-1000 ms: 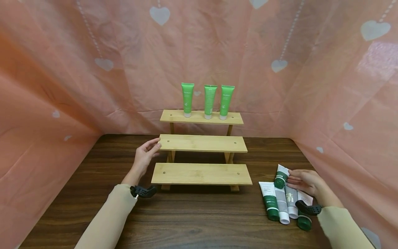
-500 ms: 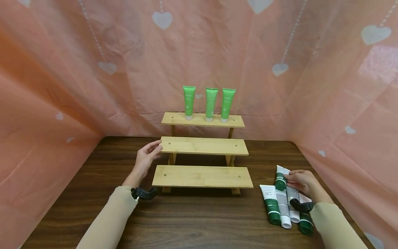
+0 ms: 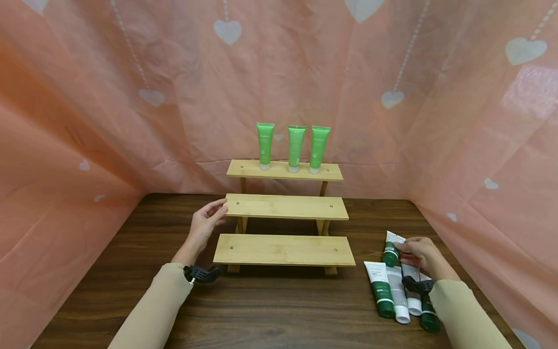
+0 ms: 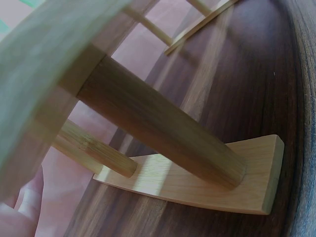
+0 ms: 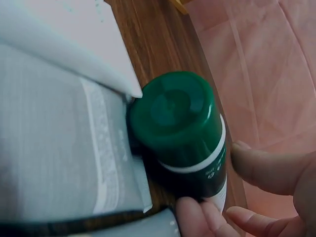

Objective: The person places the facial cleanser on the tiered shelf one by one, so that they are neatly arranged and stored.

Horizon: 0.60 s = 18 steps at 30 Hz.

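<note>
At the left end of the middle board of a three-tier wooden display stand (image 3: 283, 207), my left hand (image 3: 204, 224) grips the edge between thumb and fingers. The left wrist view has the stand's round leg (image 4: 163, 123) close up and a bit of a finger (image 4: 30, 205). On the right, my right hand (image 3: 422, 253) pinches a white and dark green squeeze tube (image 3: 391, 252), whose green cap (image 5: 173, 113) faces the right wrist camera. Beside it lie a larger white and green tube (image 3: 380, 290) and a grey tube (image 3: 397, 293); more tubes are partly hidden under the right arm.
Three light green tubes (image 3: 295, 149) stand on their caps along the top board (image 3: 244, 167). The front board (image 3: 283, 249) is bare wood. Pink curtains (image 3: 183, 121) with hearts enclose the dark wooden table (image 3: 270, 310) on the back and sides.
My right hand has moved slightly left, its fingers closing on the uppermost squeeze tube, which has shifted a little. The left hand stays on the stand. The head view has tilted slightly upward.
</note>
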Available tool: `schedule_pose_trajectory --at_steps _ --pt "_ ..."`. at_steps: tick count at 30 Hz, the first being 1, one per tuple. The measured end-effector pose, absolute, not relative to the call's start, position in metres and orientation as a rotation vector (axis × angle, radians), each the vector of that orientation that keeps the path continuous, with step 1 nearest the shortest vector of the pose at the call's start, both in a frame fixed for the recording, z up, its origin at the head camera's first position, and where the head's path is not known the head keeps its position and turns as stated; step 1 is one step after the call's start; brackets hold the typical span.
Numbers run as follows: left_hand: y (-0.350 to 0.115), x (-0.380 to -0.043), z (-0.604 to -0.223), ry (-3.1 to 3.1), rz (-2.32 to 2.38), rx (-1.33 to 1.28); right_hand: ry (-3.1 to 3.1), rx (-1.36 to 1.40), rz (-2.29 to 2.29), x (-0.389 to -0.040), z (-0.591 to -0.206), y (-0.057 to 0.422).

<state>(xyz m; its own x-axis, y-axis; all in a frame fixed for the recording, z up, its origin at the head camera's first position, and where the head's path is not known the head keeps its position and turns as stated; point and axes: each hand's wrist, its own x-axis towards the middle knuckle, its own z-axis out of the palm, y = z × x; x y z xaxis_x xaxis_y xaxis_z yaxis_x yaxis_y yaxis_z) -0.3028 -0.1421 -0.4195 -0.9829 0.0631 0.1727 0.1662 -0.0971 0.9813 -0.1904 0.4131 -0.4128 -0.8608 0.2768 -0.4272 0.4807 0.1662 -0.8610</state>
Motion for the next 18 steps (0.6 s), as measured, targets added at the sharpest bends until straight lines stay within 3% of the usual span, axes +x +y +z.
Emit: schedule_pose_trajectory --at_steps 18 --pt "-0.138 -0.285 -0.401 -2.093 -2.235 -0.263 2.298 0.851 -1.683 -0.199 -0.416 0.407"
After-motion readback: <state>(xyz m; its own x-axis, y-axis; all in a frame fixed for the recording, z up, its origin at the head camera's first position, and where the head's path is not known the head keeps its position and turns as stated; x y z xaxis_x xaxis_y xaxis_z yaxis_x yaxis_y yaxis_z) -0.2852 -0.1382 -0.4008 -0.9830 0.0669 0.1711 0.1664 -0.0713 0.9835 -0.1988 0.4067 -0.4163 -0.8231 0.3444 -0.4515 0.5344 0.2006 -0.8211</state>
